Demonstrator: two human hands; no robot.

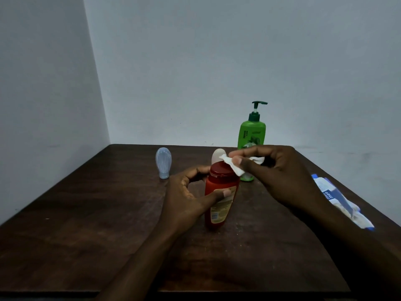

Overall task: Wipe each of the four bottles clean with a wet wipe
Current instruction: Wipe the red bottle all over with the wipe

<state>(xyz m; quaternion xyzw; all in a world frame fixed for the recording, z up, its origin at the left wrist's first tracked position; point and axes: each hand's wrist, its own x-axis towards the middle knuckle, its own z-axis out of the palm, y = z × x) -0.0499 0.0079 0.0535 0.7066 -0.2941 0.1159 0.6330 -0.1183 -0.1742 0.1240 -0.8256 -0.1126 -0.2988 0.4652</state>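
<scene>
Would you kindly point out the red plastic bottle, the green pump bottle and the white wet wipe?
Red plastic bottle (219, 205): head view, label on its body.
Green pump bottle (251, 135): head view, front of its body.
White wet wipe (233, 167): head view, folded part over the red cap.

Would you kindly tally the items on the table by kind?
Bottles: 4 (red bottle, green pump bottle, pale blue bottle, white bottle)
Wet wipes: 1 (wipe)
Wipe packs: 1 (pack)
Total: 6

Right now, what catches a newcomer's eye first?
At the centre of the dark wooden table, the left hand grips an upright red plastic bottle while the right hand presses a white wet wipe on its cap. A green pump bottle stands behind.
</scene>
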